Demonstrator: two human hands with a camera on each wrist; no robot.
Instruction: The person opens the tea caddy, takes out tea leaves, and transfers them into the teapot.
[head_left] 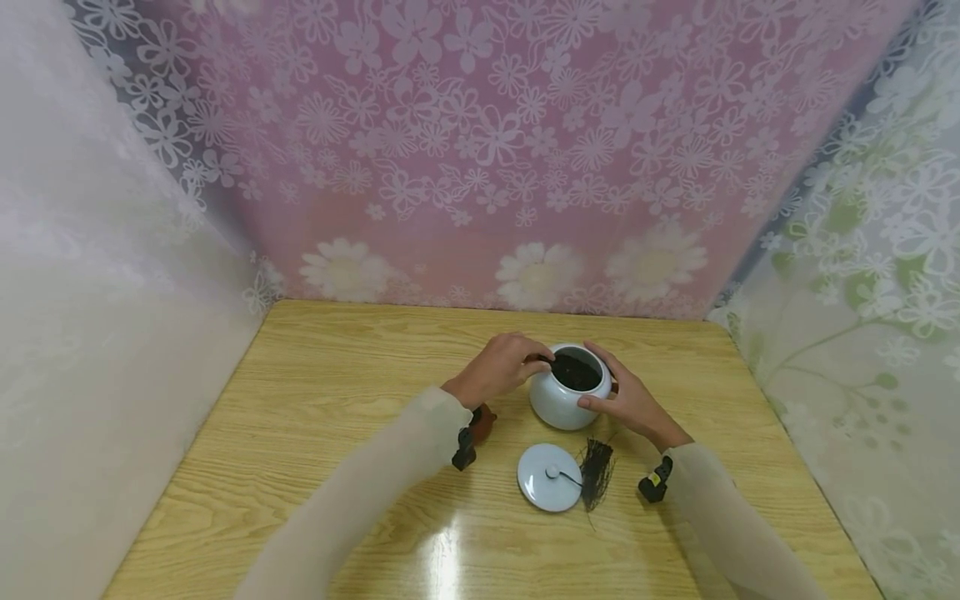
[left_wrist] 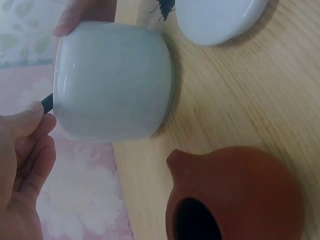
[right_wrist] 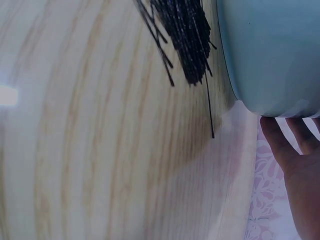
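A round white ceramic jar (head_left: 561, 407) stands on the table, filled partway with dark, loose material that looks like tea leaves (head_left: 576, 372). My right hand (head_left: 632, 402) holds the jar from the right, thumb on the near side and fingers round the far side. At the left rim, my left hand (head_left: 504, 367) pinches a short dark stick-like handle (left_wrist: 47, 103) between thumb and fingers. The handle's other end is hidden by the jar wall. Beneath the left wrist sits a reddish-brown clay teapot (left_wrist: 245, 195) with a dark opening, partly covered in the head view.
A white round lid (head_left: 542, 479) with a knob lies in front of the jar. Beside it is a bundle of thin dark strands (head_left: 597, 471), one bent across the lid. The wooden table (head_left: 315, 358) meets flowered cloth (head_left: 480, 167) at the back and sides.
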